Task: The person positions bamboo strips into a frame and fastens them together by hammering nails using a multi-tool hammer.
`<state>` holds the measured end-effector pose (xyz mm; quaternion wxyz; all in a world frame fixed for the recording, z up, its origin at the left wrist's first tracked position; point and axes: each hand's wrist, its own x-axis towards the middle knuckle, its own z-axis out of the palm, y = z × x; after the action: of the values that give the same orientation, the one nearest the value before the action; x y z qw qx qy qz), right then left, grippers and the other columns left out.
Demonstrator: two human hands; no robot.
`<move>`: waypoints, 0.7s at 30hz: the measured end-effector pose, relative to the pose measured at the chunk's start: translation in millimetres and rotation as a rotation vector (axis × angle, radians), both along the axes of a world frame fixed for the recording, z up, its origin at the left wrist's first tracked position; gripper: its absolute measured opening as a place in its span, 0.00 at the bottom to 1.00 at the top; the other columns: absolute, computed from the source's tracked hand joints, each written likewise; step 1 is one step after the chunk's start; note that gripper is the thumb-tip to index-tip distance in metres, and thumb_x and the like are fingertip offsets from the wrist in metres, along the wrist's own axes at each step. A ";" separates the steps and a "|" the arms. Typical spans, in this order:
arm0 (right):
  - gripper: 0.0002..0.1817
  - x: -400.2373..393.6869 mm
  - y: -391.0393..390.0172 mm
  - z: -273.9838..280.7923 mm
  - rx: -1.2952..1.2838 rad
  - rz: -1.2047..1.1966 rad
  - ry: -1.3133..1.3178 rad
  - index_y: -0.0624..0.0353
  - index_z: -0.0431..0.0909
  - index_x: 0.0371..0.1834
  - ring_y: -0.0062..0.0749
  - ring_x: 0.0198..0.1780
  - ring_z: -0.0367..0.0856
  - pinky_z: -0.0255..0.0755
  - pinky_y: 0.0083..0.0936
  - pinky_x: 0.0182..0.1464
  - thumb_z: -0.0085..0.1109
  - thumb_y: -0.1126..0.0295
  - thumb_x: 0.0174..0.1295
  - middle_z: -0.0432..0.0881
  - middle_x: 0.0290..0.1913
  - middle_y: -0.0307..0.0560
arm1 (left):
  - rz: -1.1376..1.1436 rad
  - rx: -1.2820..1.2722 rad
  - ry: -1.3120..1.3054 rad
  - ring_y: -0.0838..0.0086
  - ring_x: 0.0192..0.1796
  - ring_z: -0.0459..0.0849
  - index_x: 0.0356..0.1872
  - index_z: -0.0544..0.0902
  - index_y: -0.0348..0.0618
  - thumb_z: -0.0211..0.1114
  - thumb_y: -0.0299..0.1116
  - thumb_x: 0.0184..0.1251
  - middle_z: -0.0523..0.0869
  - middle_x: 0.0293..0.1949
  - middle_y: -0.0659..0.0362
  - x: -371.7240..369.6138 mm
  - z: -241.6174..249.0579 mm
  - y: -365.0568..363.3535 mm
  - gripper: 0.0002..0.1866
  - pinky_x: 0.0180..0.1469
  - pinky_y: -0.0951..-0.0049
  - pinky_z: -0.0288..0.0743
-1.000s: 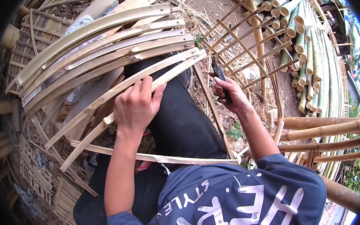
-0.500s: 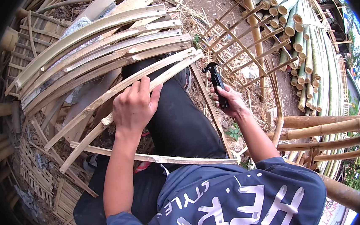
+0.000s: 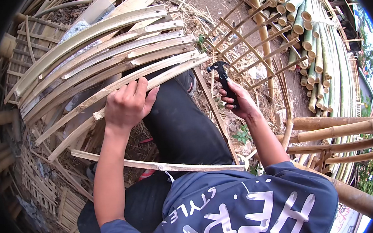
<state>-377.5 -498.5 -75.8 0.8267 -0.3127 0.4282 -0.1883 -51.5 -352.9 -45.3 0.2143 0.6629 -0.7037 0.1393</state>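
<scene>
My left hand (image 3: pixel 127 104) is closed around a split bamboo strip (image 3: pixel 175 71), whose far end points toward the hammer. A second bamboo strip (image 3: pixel 101 94) runs right alongside, under the fingertips. Beyond these, several more curved bamboo slats (image 3: pixel 120 51) lie side by side in a fan. My right hand (image 3: pixel 241 100) grips a black claw hammer (image 3: pixel 222 75) by its handle, head up and held apart from the strips. Across my lap rests another pale strip (image 3: pixel 164 165), and a thin upright slat (image 3: pixel 214 110) stands by my leg.
A bamboo lattice frame (image 3: pixel 251 45) leans on the right. Behind it is a large stack of cut bamboo poles (image 3: pixel 312 41). Thick horizontal bamboo rails (image 3: pixel 336 131) stand close to my right elbow. Woven slat panels (image 3: pixel 38 180) lie at the left, and dry straw (image 3: pixel 196 19) covers the ground.
My left hand has shifted left and slightly toward me, the strips moving left with it. The hammer has tilted a little, its head turning left.
</scene>
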 end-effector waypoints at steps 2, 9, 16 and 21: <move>0.28 6.0 -0.1 9.1 -0.053 0.026 0.044 0.56 0.64 0.75 0.11 0.25 0.63 0.58 0.09 0.22 0.52 0.55 0.77 0.70 0.35 0.31 | -0.004 -0.007 0.030 0.62 0.24 0.85 0.41 0.81 0.40 0.68 0.44 0.68 0.83 0.25 0.55 1.5 -0.7 -1.0 0.16 0.25 0.66 0.78; 0.26 14.9 -1.1 23.9 -0.091 0.080 0.015 0.54 0.64 0.74 0.13 0.27 0.67 0.62 0.11 0.24 0.51 0.57 0.78 0.73 0.35 0.34 | 0.020 0.010 0.031 0.68 0.23 0.87 0.39 0.83 0.40 0.67 0.47 0.68 0.85 0.23 0.58 2.9 3.6 -7.3 0.18 0.23 0.69 0.80; 0.18 27.6 7.4 25.9 -0.068 -0.031 0.014 0.53 0.67 0.63 0.13 0.26 0.66 0.60 0.12 0.22 0.45 0.56 0.80 0.78 0.43 0.39 | 0.033 0.052 0.038 0.66 0.24 0.87 0.38 0.82 0.42 0.67 0.46 0.69 0.86 0.25 0.57 1.9 3.6 -6.4 0.16 0.24 0.68 0.80; 0.19 27.0 -5.9 13.3 0.176 -0.086 -0.061 0.55 0.66 0.64 0.11 0.23 0.61 0.55 0.08 0.20 0.42 0.55 0.81 0.73 0.39 0.35 | 0.030 0.051 0.052 0.62 0.25 0.86 0.40 0.80 0.41 0.67 0.44 0.70 0.85 0.26 0.56 1.3 3.2 -5.1 0.15 0.25 0.66 0.79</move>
<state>-350.4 -504.4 -62.5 0.8547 -0.2141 0.4310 -0.1946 -50.2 -358.0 -42.1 0.2137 0.6820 -0.6912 0.1073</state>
